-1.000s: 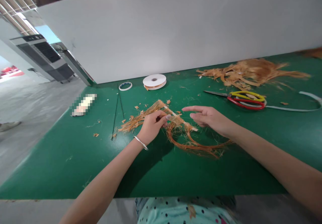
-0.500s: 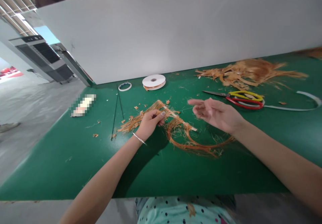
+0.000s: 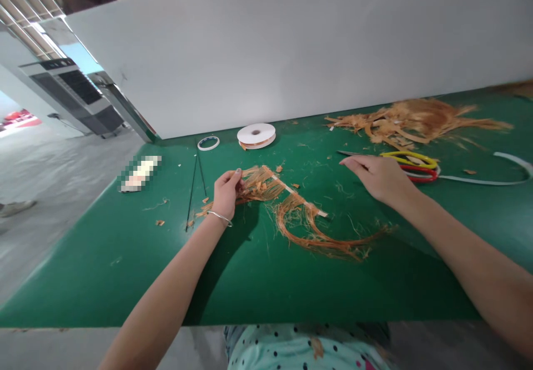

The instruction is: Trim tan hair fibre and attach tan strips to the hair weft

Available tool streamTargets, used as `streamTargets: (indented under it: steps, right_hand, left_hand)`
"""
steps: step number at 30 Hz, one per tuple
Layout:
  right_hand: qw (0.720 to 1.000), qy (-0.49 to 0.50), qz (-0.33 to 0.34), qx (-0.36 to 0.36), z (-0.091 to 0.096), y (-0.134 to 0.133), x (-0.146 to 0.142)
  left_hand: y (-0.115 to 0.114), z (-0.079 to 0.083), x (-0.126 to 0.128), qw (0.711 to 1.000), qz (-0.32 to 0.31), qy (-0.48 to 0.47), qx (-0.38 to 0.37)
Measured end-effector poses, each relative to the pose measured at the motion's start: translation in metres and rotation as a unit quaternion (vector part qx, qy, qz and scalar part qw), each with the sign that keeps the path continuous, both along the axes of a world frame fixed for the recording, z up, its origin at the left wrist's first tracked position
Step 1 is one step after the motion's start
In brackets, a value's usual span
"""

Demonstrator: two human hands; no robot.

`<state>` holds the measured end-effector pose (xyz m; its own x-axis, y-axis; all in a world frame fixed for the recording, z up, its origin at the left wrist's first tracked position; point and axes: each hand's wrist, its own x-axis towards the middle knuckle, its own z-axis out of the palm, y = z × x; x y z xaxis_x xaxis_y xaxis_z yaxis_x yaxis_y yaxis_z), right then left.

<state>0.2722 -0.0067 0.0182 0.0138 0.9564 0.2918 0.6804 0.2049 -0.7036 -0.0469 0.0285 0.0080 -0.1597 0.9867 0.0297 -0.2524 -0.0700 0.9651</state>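
On the green table, my left hand (image 3: 227, 192) is closed in a pinch on the left end of a fringe of orange-brown fibre (image 3: 260, 184). A narrow pale strip (image 3: 292, 193) runs slantwise along that fringe. From the strip's lower end, long strands (image 3: 320, 242) curve to the right over the table. My right hand (image 3: 381, 178) hovers at the scissors (image 3: 422, 171), with thumb and fingertips pressed together. It covers the middle of the scissors, leaving the blade tip and the yellow and red handles visible. Whatever is between its fingertips, if anything, is hidden.
A white ribbon spool (image 3: 256, 136) and a tape roll (image 3: 209, 143) lie at the back. Thin dark rods (image 3: 191, 189) are at the left. A heap of brown fibre (image 3: 416, 120) lies back right, near a pale strip (image 3: 478, 181). A white panel (image 3: 291, 48) borders the table.
My left hand has moved left along the fringe, spreading its fibres. My right hand has shifted right to the scissors, and its extended fingers have closed together.
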Motion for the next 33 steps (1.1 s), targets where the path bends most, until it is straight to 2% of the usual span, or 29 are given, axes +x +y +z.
streamTargets:
  steps: [3,6,8,9,11,12,14,15,16,17,18,20,21,23,26,29,31,33]
  right_hand:
    - [0.995,-0.102,0.004,0.018,-0.004,0.006,0.011]
    - [0.998,-0.042,-0.045,0.021,-0.003,0.010,0.019]
    - [0.997,0.008,-0.076,0.033,0.002,0.012,0.022]
    - [0.996,0.036,-0.077,0.041,0.006,0.011,0.023]
    - [0.984,0.163,-0.051,0.048,0.015,0.009,0.024]
    - [0.967,0.250,-0.028,0.036,0.019,0.007,0.025]
    - [0.909,0.416,0.015,-0.017,0.026,0.002,0.024]
    - [0.880,0.472,0.031,-0.049,0.029,0.000,0.022]
    - [0.863,0.497,0.045,-0.079,0.030,-0.002,0.019]
    - [0.855,0.504,0.065,-0.102,0.029,-0.004,0.015]
    - [0.856,0.495,0.093,-0.115,0.028,-0.007,0.008]
    - [0.878,0.428,0.164,-0.139,0.021,-0.012,-0.009]
    - [0.891,0.377,0.199,-0.154,0.017,-0.016,-0.020]
    - [0.903,0.276,0.259,-0.203,0.009,-0.025,-0.042]
    - [0.888,0.196,0.317,-0.269,0.003,-0.038,-0.067]
    - [0.888,0.184,0.314,-0.281,0.004,-0.044,-0.070]
    - [0.881,0.247,0.309,-0.260,0.007,-0.041,-0.063]
    - [0.863,0.355,0.298,-0.202,0.010,-0.036,-0.053]
  left_hand:
    - [0.012,0.003,-0.015,0.994,0.095,-0.046,0.008]
    - [0.023,0.007,-0.033,0.982,0.176,-0.070,0.014]
    - [0.027,0.009,-0.041,0.979,0.192,-0.069,0.010]
    - [0.028,0.009,-0.042,0.980,0.187,-0.064,0.008]
    - [0.025,0.010,-0.037,0.987,0.153,-0.042,0.008]
    - [0.021,0.010,-0.031,0.992,0.126,-0.026,0.010]
    - [0.010,0.011,-0.017,0.998,0.063,0.017,0.019]
    - [0.002,0.011,-0.009,0.998,0.032,0.043,0.026]
    - [-0.006,0.012,-0.001,0.997,0.009,0.067,0.032]
    - [-0.015,0.013,0.007,0.994,-0.021,0.102,0.043]
    - [-0.024,0.015,0.013,0.975,-0.065,0.194,0.085]
    - [-0.041,0.019,0.024,0.931,-0.141,0.302,0.148]
    - [-0.049,0.021,0.029,0.917,-0.168,0.324,0.162]
    - [-0.059,0.025,0.035,0.909,-0.194,0.324,0.175]
    - [-0.061,0.026,0.037,0.924,-0.191,0.288,0.164]
    - [-0.048,0.019,0.033,0.949,-0.156,0.239,0.131]
    - [-0.036,0.011,0.028,0.971,-0.136,0.180,0.082]
    - [-0.025,0.004,0.023,0.987,-0.129,0.094,0.021]
